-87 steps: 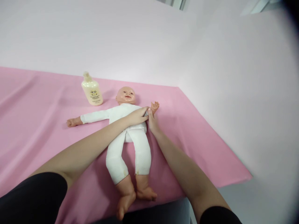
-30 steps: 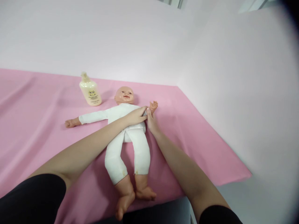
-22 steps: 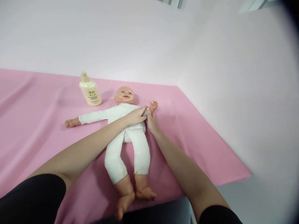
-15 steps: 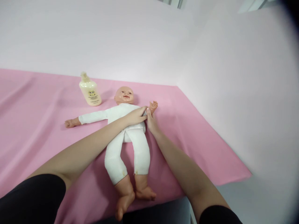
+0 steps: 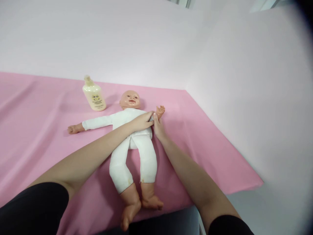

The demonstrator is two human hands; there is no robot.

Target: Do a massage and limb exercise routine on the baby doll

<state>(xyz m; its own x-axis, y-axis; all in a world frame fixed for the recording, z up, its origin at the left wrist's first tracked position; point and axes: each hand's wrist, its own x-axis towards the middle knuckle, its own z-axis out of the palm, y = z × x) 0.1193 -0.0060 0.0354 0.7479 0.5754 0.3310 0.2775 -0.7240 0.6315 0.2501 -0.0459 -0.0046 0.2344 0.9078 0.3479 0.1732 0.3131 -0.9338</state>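
The left hand [image 5: 143, 121] and right hand [image 5: 158, 129] keep fingers clamped around the two-o'clock arm [image 5: 160, 111] of the doll [image 5: 133, 143], supine on the worktop [image 5: 210, 160]. The grip looks established, release undone; the nine-o'clock arm [image 5: 99, 122] lies free.

A: Condition of the doll [image 5: 133, 142]?
B: Its left arm [image 5: 159, 113] is mostly covered by the left hand [image 5: 141, 122] and right hand [image 5: 158, 130]; the left forearm [image 5: 90, 155] conceals part of its trunk.
A: Grip?
B: Left fingertips cannot be told apart; right fingers beyond the thumb are obscured.
A: Bottle [image 5: 95, 97]?
B: Its fine print is too small to read.
A: Edges?
B: Cloth [image 5: 46, 101] cut off at left. Left sleeve [image 5: 36, 209] and right sleeve [image 5: 230, 226] both run out of view. Fitting [image 5: 183, 3] at top truncated, type undetermined. Dark blur [image 5: 308, 19] at upper right, nature undetermined
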